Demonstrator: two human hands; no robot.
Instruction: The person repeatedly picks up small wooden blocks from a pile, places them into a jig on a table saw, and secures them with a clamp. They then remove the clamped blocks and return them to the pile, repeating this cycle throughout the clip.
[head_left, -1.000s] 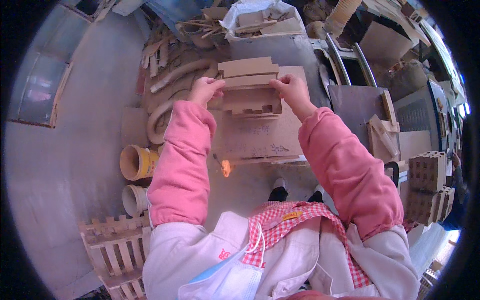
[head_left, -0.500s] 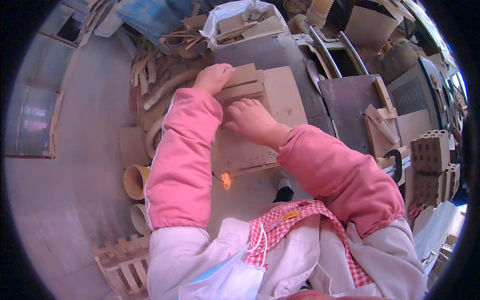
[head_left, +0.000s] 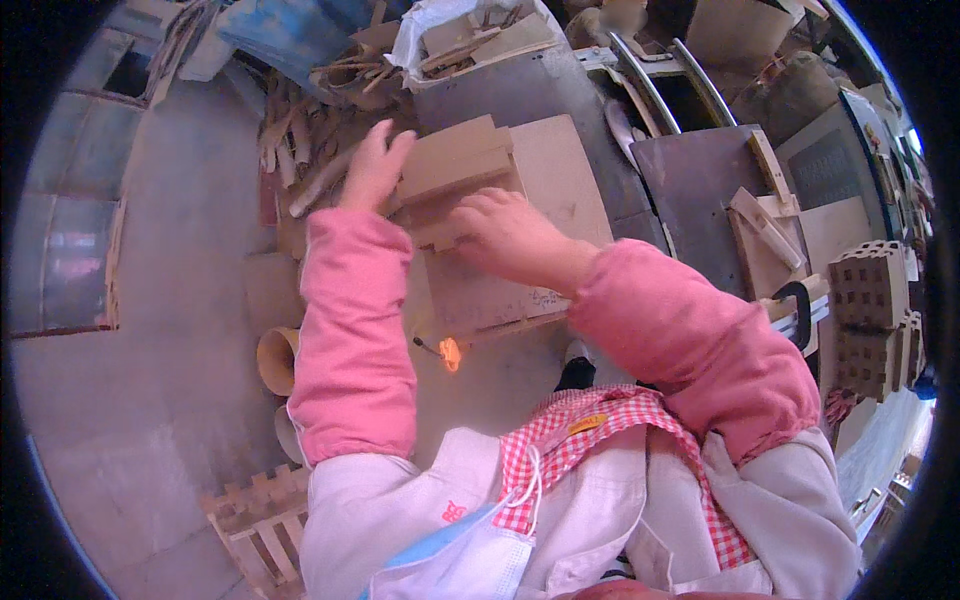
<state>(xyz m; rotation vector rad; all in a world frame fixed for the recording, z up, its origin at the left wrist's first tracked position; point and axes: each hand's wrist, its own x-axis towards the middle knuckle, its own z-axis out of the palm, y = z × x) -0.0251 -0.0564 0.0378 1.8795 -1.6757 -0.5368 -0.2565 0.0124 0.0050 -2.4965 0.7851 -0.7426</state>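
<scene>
My left hand point(head_left: 377, 170) is raised at the left end of some flat light-brown wooden boards point(head_left: 456, 158), its thumb and fingers apart and nothing between them. Just in front of those boards, my right hand point(head_left: 515, 235) lies palm down with its fingers stretched out and slightly bent, over a wooden piece whose stepped edge shows at its left. Whether its fingertips press on that piece, I cannot tell. Under everything lies a wide brown sheet point(head_left: 570, 185) with handwritten marks near its front edge.
A dark metal tabletop point(head_left: 520, 90) extends behind the boards. Beyond it stands a white sack point(head_left: 410, 45) of wood offcuts. Metal rails point(head_left: 645, 85) are at the right, notched wooden blocks point(head_left: 866, 290) farther right. An orange object point(head_left: 450, 355) hangs below the sheet; a slatted crate point(head_left: 262, 525) sits lower left.
My left hand has moved left, off the boards' end, and its fingers have spread. More of the boards' top now shows. My right hand stays nearly where it was.
</scene>
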